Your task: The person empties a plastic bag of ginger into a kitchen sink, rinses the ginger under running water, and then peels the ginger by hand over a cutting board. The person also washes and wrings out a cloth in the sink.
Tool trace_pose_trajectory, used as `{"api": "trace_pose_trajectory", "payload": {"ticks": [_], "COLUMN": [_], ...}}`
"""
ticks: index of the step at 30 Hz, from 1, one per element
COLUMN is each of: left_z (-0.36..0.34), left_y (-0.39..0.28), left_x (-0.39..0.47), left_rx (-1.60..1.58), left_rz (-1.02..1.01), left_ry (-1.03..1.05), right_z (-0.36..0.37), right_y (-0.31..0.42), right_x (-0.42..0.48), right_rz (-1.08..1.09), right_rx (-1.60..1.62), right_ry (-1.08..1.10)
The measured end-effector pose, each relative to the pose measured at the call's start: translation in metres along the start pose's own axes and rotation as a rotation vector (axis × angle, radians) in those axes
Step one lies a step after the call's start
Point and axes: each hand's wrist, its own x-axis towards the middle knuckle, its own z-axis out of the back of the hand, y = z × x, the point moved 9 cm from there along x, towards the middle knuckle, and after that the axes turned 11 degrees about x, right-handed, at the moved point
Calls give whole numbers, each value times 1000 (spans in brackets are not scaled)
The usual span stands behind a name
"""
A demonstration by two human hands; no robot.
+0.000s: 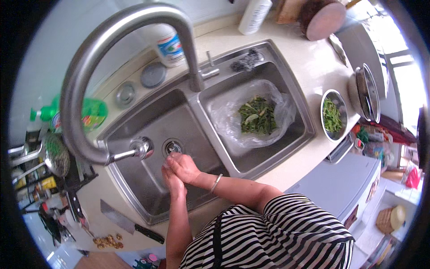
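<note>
Over the left basin of a steel double sink [198, 97], my left hand [173, 181] and my right hand [185, 168] are pressed together, the right lying across the left. A bracelet [217, 183] circles the right wrist. Whether anything is between the palms is hidden. Just beyond the fingertips lies the basin's drain [173, 146]. The faucet's spout head [142, 148] hangs to the left of the hands. In the right basin rests a clear plastic bag [221, 117], open around leafy greens [257, 116].
A cleaver [117, 217] lies on the counter at lower left, near small brown pieces [107, 241]. A steel bowl of cut greens [332, 116] stands to the right. Bottles [169, 47] line the back, and a steel-wool scourer [247, 60] sits on the sink's rear ledge.
</note>
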Motion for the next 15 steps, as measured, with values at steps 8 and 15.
{"api": "trace_pose_trajectory", "payload": {"ticks": [8, 15], "left_z": [-6, 44], "left_y": [5, -29], "left_x": [-24, -13], "left_rx": [-135, 171], "left_rz": [106, -197], "left_ry": [38, -217], "right_z": [17, -42], "right_y": [0, -8], "right_x": [8, 1], "right_rz": [-212, -43], "right_rx": [-155, 112], "right_ry": [-190, 204]}}
